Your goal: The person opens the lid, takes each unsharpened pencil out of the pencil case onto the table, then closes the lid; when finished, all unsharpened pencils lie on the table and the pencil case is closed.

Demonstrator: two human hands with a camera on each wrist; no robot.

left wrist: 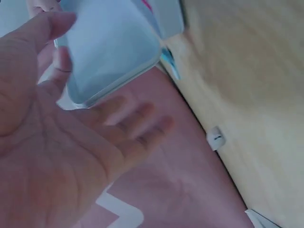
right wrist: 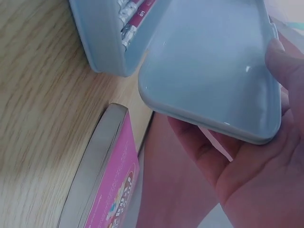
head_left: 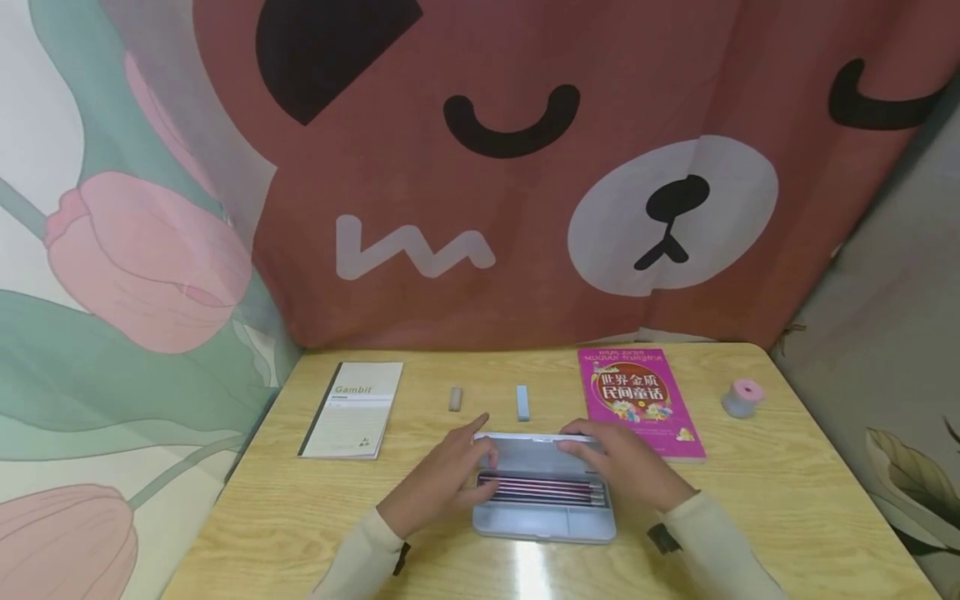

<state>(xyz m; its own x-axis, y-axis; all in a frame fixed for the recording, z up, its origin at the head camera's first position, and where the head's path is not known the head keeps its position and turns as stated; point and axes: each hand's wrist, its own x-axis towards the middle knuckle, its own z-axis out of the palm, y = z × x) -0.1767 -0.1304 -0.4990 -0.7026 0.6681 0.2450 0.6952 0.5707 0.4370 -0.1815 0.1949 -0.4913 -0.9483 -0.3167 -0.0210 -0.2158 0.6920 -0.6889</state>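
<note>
A pale blue-grey pencil case lies on the table with its lid raised on the far side. Several striped pencils with silvery ends lie in its far compartment. My right hand grips the lid's right part, thumb on the inner side and fingers behind. My left hand is at the case's left end, its outer fingers loosely extended behind the lid. Its thumb reaches over the pencils' left ends; whether it touches them is unclear.
A notebook lies at the left. Beyond the case are a small greyish block and a light blue block. A magenta book lies to the right, near a pink-topped round container. A bear-print curtain hangs behind the table.
</note>
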